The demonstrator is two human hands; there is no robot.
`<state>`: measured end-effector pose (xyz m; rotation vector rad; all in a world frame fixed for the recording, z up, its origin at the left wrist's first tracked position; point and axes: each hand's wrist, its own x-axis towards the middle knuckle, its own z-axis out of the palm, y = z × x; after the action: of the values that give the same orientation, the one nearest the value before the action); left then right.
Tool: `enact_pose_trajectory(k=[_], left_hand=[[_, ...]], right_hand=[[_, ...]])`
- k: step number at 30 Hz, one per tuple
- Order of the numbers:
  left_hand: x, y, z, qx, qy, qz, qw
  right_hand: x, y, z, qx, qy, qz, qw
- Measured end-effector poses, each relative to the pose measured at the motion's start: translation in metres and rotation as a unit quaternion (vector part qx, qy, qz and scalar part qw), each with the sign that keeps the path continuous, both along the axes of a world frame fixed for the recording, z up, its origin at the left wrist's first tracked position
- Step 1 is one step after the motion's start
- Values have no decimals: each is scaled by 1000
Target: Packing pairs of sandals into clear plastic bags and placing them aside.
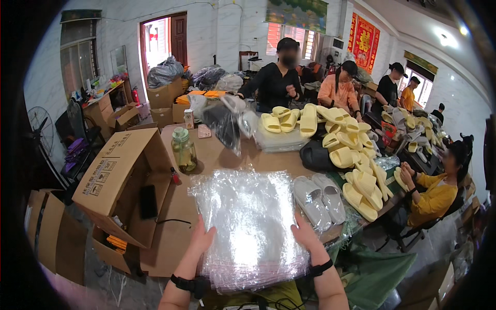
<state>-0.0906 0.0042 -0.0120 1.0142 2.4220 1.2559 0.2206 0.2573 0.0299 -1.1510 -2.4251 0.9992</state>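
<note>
A thick stack of clear plastic bags (248, 222) lies before me at the table's near edge, shiny with glare. My left hand (202, 235) grips its left side, thumb on top and the other fingers hidden behind the bags. On the opposite side my right hand (306, 235) holds the stack the same way. Just right of the bags rests a pair of grey slippers (316, 202) in clear plastic. Beyond them a heap of pale yellow slippers (356, 150) spreads over the table's right part.
At left an open cardboard box (116, 170) lies on its side with a black phone (148, 202) at its opening. A glass jar (184, 150) of liquid stands behind. Across the table a person in black (276, 85) handles bagged slippers (227, 119); a person in yellow (434, 199) sits right.
</note>
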Motion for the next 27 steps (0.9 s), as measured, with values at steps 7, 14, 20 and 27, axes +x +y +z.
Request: enact_pose_trajectory(k=[7, 14, 20, 27], left_hand=[[4, 3, 28, 132, -179, -10, 975], [-10, 16, 19, 16, -88, -74, 993], [-49, 37, 33, 98, -182, -28, 978], [-83, 94, 55, 84, -208, -64, 972]], right_hand=[[-3, 13, 20, -138, 114, -94, 979], [-47, 70, 16, 42, 53, 44, 997], [-43, 70, 27, -25, 55, 10, 998], [-44, 75, 21, -94, 44, 70, 992]])
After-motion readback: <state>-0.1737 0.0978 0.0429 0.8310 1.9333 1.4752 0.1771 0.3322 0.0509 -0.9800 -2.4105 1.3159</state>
